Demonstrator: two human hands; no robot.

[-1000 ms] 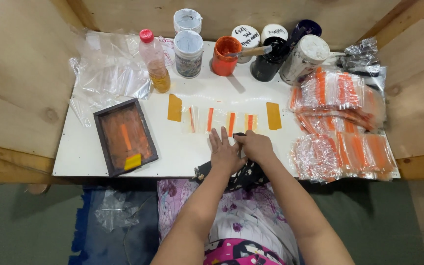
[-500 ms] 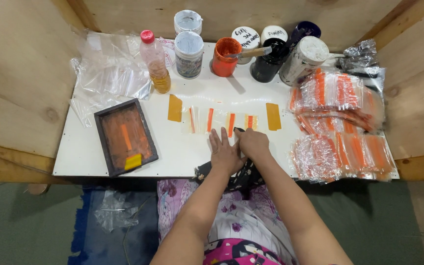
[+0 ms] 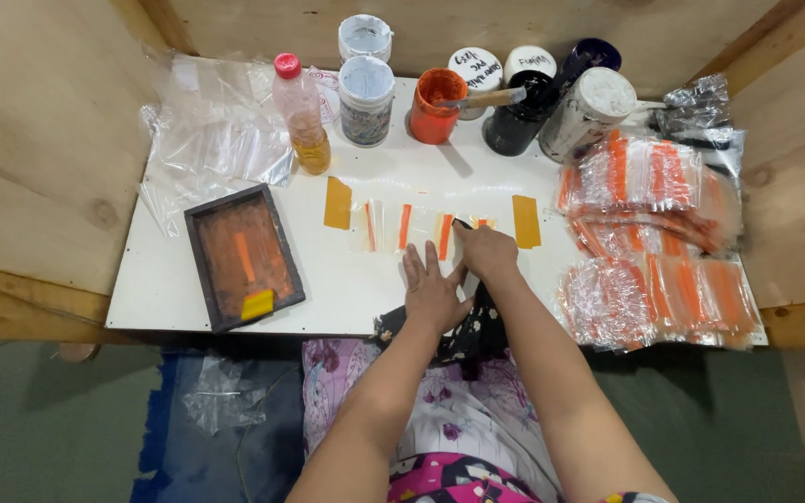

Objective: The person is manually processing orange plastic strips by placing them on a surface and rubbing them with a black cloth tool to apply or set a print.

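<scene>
A row of small clear plastic bags with orange stripes [image 3: 404, 226] lies on the white table [image 3: 347, 289], held at each end by a yellow-orange tape piece [image 3: 337, 203]. My left hand [image 3: 432, 291] rests flat on the table just below the row, fingers apart, holding nothing. My right hand [image 3: 486, 251] is closed at the right end of the row. A dark tip pokes out of its fist, and a dark floral cloth [image 3: 463, 335] trails from under it to the table's front edge.
A dark framed screen with orange ink [image 3: 242, 256] lies at the left, with crumpled clear plastic [image 3: 211, 130] behind it. A bottle [image 3: 300, 116] and several paint jars [image 3: 435, 102] line the back. Stacks of orange-striped bags [image 3: 654, 233] fill the right side.
My right hand has slid a little forward onto the right end of the bag row. My left hand has barely shifted.
</scene>
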